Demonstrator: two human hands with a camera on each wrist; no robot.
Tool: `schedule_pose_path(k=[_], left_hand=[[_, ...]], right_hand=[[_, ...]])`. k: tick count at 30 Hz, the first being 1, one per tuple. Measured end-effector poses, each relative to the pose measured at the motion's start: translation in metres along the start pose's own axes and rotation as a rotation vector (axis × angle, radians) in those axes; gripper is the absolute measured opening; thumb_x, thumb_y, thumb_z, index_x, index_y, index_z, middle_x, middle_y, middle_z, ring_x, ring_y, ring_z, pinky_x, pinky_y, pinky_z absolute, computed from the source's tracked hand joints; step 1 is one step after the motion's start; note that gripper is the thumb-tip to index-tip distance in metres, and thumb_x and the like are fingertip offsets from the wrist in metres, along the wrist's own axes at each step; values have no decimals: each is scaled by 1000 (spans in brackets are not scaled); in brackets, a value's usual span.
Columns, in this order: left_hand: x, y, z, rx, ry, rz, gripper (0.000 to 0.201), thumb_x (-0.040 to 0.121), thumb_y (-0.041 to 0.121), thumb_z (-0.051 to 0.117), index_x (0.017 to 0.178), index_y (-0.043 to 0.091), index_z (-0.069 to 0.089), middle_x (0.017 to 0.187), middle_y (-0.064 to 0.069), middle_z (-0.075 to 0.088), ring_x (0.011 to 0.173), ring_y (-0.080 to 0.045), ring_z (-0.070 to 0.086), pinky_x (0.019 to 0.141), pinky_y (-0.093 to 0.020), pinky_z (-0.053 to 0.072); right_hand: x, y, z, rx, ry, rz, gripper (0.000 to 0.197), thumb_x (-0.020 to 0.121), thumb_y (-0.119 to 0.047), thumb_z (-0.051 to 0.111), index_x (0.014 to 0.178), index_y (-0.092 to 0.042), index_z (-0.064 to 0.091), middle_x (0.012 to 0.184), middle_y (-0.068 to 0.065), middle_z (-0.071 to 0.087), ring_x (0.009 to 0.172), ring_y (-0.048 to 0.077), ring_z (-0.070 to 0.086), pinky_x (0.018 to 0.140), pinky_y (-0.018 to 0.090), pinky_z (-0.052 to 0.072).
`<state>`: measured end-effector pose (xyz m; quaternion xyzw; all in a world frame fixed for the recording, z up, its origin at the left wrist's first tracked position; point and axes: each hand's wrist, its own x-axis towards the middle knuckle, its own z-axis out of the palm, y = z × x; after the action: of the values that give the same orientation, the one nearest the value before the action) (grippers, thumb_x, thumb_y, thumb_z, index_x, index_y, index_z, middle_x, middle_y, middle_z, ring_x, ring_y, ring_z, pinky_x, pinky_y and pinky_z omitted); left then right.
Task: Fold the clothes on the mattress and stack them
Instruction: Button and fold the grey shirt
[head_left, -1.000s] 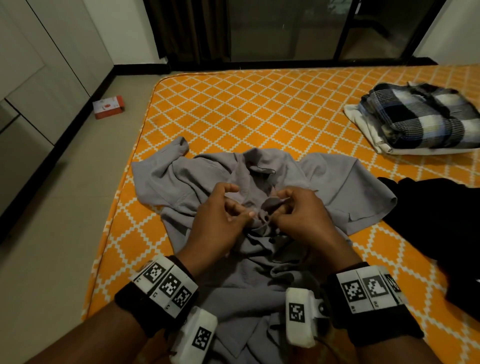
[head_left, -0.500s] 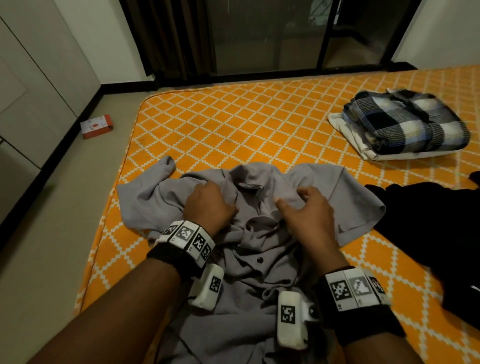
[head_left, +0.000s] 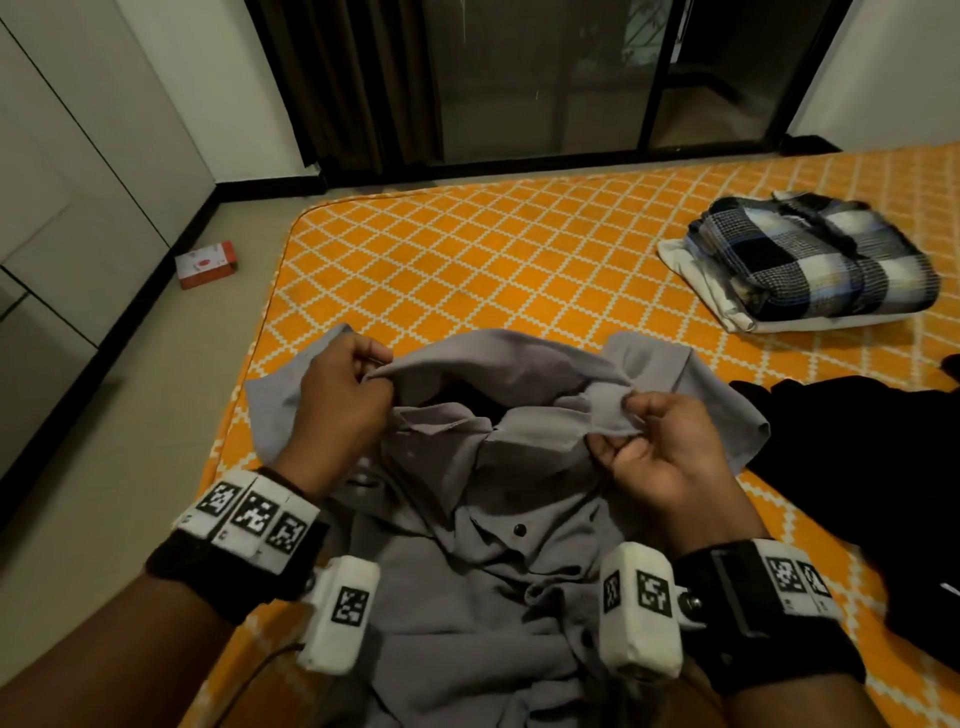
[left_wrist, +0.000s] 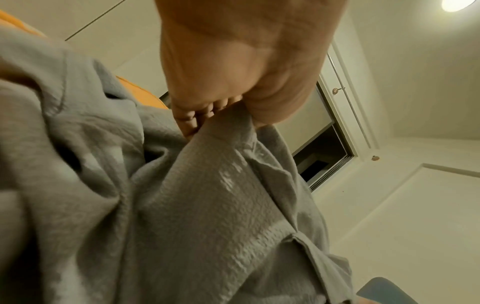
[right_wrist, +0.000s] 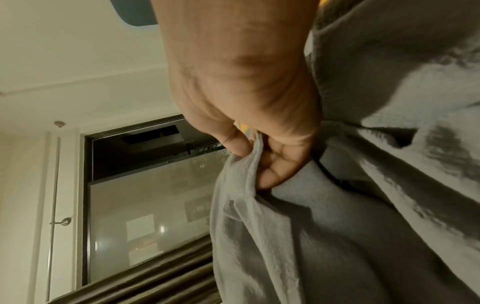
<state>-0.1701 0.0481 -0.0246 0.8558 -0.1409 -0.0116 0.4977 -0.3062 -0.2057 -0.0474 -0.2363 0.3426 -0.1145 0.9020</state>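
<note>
Grey shirt (head_left: 498, 519) lies on the mattress (head_left: 467, 260) directly before the person, long axis toward them; left hand (head_left: 337, 405) and right hand (head_left: 654, 452) each pinch a shoulder, equally near, collar edge lifted between.

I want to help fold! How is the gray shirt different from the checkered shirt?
The gray shirt is plain, crumpled and unfolded, pinched by the left hand and right hand; the checkered shirt is patterned, folded and stacked on white cloth, untouched. Both are on the mattress.
</note>
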Motion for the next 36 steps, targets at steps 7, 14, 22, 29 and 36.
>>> schedule_pose_path(k=[7,14,22,29,36], left_hand=[[-33,-1,-34,-172,-420,-187,31,74,15,65,104,22,69,109,-26,65,92,-40,65,77,-53,53],[-36,14,-31,-225,-488,-160,39,89,36,69,103,0,68,96,-23,69,83,-40,65,76,-41,51],[-35,1,-17,-429,-341,-383,26,106,25,56,93,4,64,86,-17,65,76,-30,60,63,-34,54],[-31,5,-22,-793,-417,-714,34,102,22,61,128,2,67,125,-23,70,117,-40,66,102,-51,51],[-31,5,-28,-269,-563,-378,62,72,45,91,116,4,72,107,-12,76,105,-24,72,95,-40,56]], right_hand=[[-5,8,4,-547,-106,-181,46,91,-42,73,88,4,72,86,21,72,78,43,68,75,50,57],[-7,18,3,-1021,-120,-631,52,75,-47,85,77,2,67,74,19,68,64,16,63,59,30,51],[-13,-4,2,-732,-114,-364,35,83,-40,76,82,-6,68,89,21,72,76,35,68,77,50,58],[-12,-4,-3,-430,-177,77,56,90,-19,70,142,-1,59,141,20,62,126,38,62,93,47,61],[-20,1,-1,-937,-241,-5,67,62,-55,92,105,-4,81,107,19,78,99,33,76,96,49,58]])
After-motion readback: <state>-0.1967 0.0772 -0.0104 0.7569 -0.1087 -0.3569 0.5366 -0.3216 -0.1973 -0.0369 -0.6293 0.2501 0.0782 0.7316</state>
